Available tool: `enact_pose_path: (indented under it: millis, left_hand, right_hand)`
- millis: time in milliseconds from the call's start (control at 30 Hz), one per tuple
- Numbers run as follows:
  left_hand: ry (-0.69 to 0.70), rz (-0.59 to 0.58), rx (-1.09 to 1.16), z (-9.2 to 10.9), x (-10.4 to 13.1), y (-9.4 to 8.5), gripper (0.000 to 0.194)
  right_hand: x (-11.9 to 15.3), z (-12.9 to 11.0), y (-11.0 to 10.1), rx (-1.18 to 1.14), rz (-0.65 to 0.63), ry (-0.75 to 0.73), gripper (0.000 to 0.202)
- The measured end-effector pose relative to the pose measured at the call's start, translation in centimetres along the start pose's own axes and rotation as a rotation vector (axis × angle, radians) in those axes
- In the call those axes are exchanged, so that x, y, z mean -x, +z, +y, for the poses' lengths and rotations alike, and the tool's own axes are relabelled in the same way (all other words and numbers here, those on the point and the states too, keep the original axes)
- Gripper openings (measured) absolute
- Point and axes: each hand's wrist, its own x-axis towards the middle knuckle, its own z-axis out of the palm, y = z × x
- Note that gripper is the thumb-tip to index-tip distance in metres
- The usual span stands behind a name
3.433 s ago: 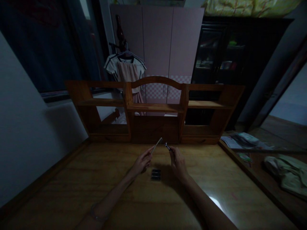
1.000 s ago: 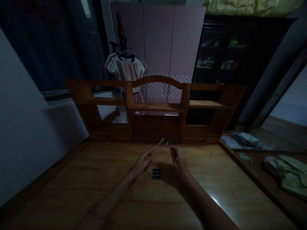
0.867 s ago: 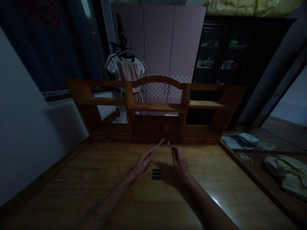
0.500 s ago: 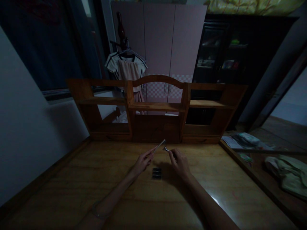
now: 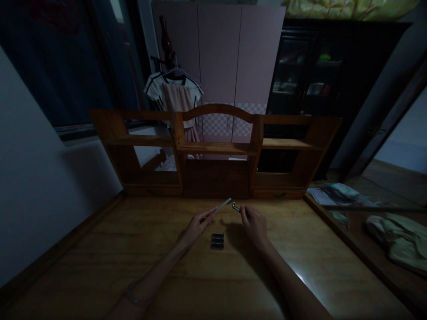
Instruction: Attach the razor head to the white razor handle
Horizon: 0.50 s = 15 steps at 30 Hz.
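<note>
My left hand (image 5: 196,228) is closed on a thin pale stick (image 5: 222,206) with a darker tip, tilted up to the right. In my right hand (image 5: 255,226) is a razor (image 5: 236,207) with a shiny metal neck; its grip is mostly hidden by the fingers. The razor's bent end points left, just short of the stick's tip, with a small gap between them. Below, between the hands, a small pack of black cartridges (image 5: 217,241) lies on the wooden desk (image 5: 187,284). Dim light blurs fine detail.
A wooden shelf unit (image 5: 216,149) stands along the desk's far edge. A white wall (image 5: 50,191) borders the left side. Beyond the right edge lie papers (image 5: 322,195) and a pale cloth (image 5: 405,242). Clothes (image 5: 176,95) hang behind the shelf.
My right hand has moved slightly right, and the razor has turned so its T-shaped end now looks like a bent tip. The stick has dipped a little. The view has shifted slightly.
</note>
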Motion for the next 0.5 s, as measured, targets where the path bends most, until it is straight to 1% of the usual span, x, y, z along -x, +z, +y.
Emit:
enact_pose_path:
  millis: [200, 367, 500]
  left_hand:
    - [0.015, -0.051, 0.001, -0.31, 0.17, 0.11, 0.044]
    - [0.059, -0.065, -0.051, 0.01, 0.26, 0.17, 0.041]
    - [0.08, -0.075, -0.096, 0.04, 0.17, 0.1, 0.039]
  right_hand:
    - [0.0, 0.48, 0.25, 0.049, 0.018, 0.012, 0.038]
    - [0.08, 0.14, 0.28, 0.065, -0.026, 0.004, 0.037]
    - [0.14, -0.06, 0.19, 0.082, -0.034, -0.015, 0.036]
